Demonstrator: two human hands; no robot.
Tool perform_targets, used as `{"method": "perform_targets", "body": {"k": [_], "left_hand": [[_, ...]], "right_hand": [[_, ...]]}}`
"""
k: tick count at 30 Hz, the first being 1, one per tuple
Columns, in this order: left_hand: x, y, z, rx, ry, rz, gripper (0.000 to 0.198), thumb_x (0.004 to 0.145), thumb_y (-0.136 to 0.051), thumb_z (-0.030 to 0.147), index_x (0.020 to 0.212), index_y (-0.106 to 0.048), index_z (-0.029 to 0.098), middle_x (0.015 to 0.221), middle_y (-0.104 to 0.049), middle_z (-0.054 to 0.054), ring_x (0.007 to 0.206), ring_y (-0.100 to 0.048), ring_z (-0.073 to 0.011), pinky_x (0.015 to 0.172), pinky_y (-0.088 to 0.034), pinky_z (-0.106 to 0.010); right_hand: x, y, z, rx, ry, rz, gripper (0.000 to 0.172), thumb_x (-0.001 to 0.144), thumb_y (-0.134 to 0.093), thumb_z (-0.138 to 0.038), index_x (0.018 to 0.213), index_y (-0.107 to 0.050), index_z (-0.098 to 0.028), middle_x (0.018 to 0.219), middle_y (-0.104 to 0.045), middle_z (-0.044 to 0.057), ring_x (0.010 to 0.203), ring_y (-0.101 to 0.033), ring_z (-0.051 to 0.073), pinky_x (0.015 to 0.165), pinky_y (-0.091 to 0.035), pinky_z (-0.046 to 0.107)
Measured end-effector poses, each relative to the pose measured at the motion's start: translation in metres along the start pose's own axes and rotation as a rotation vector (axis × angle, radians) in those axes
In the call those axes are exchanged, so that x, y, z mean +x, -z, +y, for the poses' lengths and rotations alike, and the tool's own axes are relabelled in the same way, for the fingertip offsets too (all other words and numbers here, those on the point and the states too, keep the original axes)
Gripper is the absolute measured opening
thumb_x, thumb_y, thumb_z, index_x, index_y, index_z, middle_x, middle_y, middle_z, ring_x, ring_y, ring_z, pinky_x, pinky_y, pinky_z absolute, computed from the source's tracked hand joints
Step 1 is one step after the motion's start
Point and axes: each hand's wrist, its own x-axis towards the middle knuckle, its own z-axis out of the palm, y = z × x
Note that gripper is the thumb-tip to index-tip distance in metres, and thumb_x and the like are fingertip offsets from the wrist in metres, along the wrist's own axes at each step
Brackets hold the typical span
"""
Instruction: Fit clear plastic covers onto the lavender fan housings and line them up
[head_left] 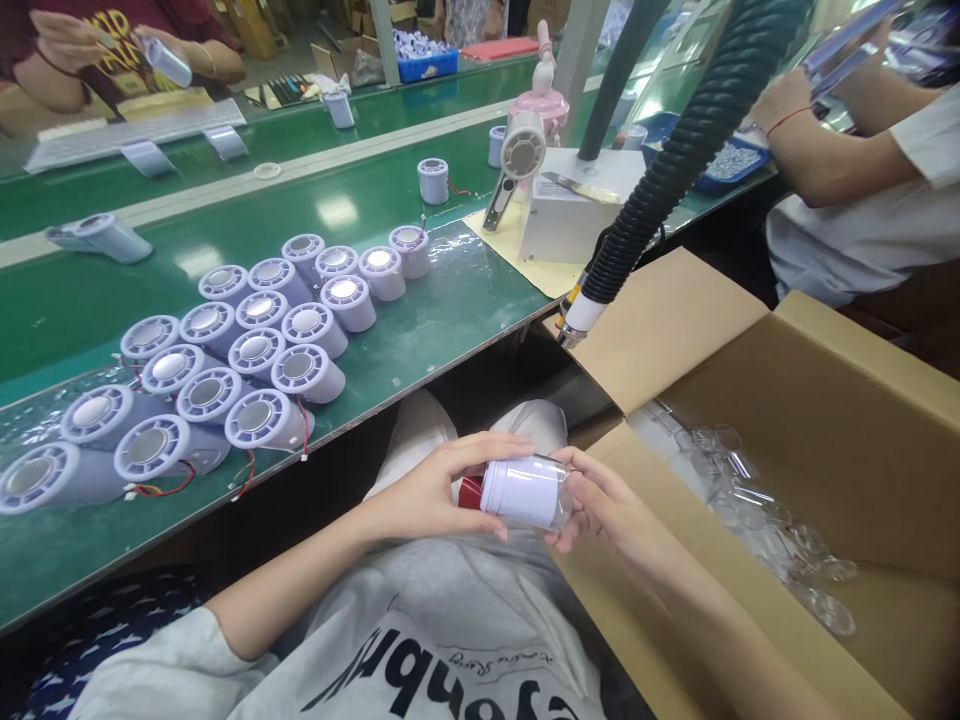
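Note:
Over my lap, a lavender cylindrical housing lies sideways between my two hands. My left hand grips its left end, thumb below and fingers above, with something red showing beside the palm. Around the housing's right end is a clear plastic cup, pinched in the fingers of my right hand. The cup's far edge is partly hidden by those fingers. On the bench to the left stand several similar lavender housings with round silver-grey discs on top, some trailing thin red wires.
An open cardboard box at my right holds several clear plastic cups. A black corrugated hose hangs above it. On the green bench stand a white box and a small fan. Co-workers sit opposite and at the right.

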Motion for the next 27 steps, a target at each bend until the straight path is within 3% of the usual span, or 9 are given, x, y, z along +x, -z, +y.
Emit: {"method": "perform_targets", "body": {"k": [7,11,15,18,21,23,24,26,27], "left_hand": [[-0.002,-0.001,-0.003,-0.019,-0.032,0.008,0.081,0.065,-0.085,0.020,0.136,-0.050,0.036,0.139,-0.057,-0.005,0.131,-0.050,-0.0253,0.108,-0.041,-0.042],[-0.002,-0.001,-0.005,-0.033,-0.049,0.002,0.081,0.065,-0.085,0.019,0.136,-0.050,0.036,0.141,-0.055,-0.006,0.131,-0.049,-0.0256,0.109,-0.041,-0.043],[-0.001,-0.001,-0.003,-0.023,-0.042,0.005,0.077,0.067,-0.084,0.022,0.136,-0.051,0.033,0.140,-0.055,-0.007,0.131,-0.049,-0.0268,0.108,-0.041,-0.044],[-0.001,-0.003,0.005,-0.023,0.044,0.020,0.071,0.068,-0.083,0.024,0.132,-0.054,0.030,0.134,-0.058,-0.008,0.126,-0.052,-0.0272,0.106,-0.043,-0.043],[-0.003,-0.006,0.014,-0.132,0.211,0.034,0.063,0.073,-0.079,0.027,0.130,-0.054,0.029,0.128,-0.057,-0.008,0.117,-0.057,-0.0248,0.096,-0.050,-0.037],[-0.004,-0.008,0.019,-0.255,0.302,0.041,0.060,0.077,-0.076,0.029,0.132,-0.051,0.029,0.122,-0.057,-0.007,0.108,-0.060,-0.0221,0.088,-0.053,-0.034],[-0.004,-0.008,0.020,-0.308,0.331,0.046,0.060,0.078,-0.075,0.030,0.132,-0.050,0.029,0.119,-0.058,-0.006,0.104,-0.061,-0.0209,0.086,-0.054,-0.033],[-0.005,-0.009,0.021,-0.384,0.366,0.063,0.058,0.079,-0.074,0.031,0.131,-0.049,0.028,0.113,-0.060,-0.005,0.100,-0.061,-0.0192,0.084,-0.053,-0.032],[-0.005,-0.009,0.021,-0.411,0.374,0.070,0.058,0.078,-0.074,0.032,0.131,-0.049,0.028,0.111,-0.061,-0.005,0.099,-0.061,-0.0189,0.084,-0.053,-0.032]], "right_hand": [[0.002,-0.010,-0.001,0.061,-0.069,0.032,0.057,0.080,-0.056,-0.074,0.084,-0.048,-0.018,0.053,-0.062,-0.002,0.039,-0.057,0.008,0.039,-0.046,0.013],[0.002,-0.012,-0.001,0.128,-0.136,0.016,0.063,0.074,-0.056,-0.078,0.082,-0.051,-0.016,0.054,-0.066,0.002,0.036,-0.057,0.009,0.034,-0.043,0.012],[0.004,-0.012,-0.001,0.191,-0.253,-0.018,0.064,0.089,-0.039,-0.072,0.075,-0.058,-0.013,0.053,-0.065,0.006,0.034,-0.055,0.008,0.032,-0.043,0.011],[0.005,-0.012,-0.003,0.252,-0.365,-0.059,0.074,0.098,-0.016,-0.064,0.070,-0.060,-0.012,0.050,-0.061,0.004,0.033,-0.055,0.006,0.030,-0.040,0.008],[0.004,-0.012,-0.002,0.277,-0.440,-0.133,0.080,0.096,-0.008,-0.067,0.081,-0.063,-0.012,0.048,-0.058,0.002,0.032,-0.054,0.006,0.029,-0.036,0.007],[0.002,-0.010,0.002,0.216,-0.347,-0.163,0.080,0.092,-0.012,-0.074,0.098,-0.062,-0.012,0.053,-0.061,0.003,0.035,-0.056,0.008,0.029,-0.038,0.010],[0.001,-0.008,0.005,0.150,-0.228,-0.143,0.078,0.089,-0.019,-0.077,0.109,-0.059,-0.014,0.063,-0.065,0.005,0.042,-0.060,0.010,0.033,-0.044,0.012],[-0.003,-0.004,0.010,-0.078,0.114,-0.027,0.071,0.085,-0.044,-0.075,0.131,-0.047,-0.020,0.103,-0.069,0.012,0.077,-0.071,0.018,0.058,-0.060,0.024],[-0.005,-0.001,0.012,-0.238,0.313,0.036,0.069,0.084,-0.058,-0.066,0.137,-0.041,-0.026,0.126,-0.060,0.012,0.101,-0.067,0.022,0.079,-0.060,0.032]]}}
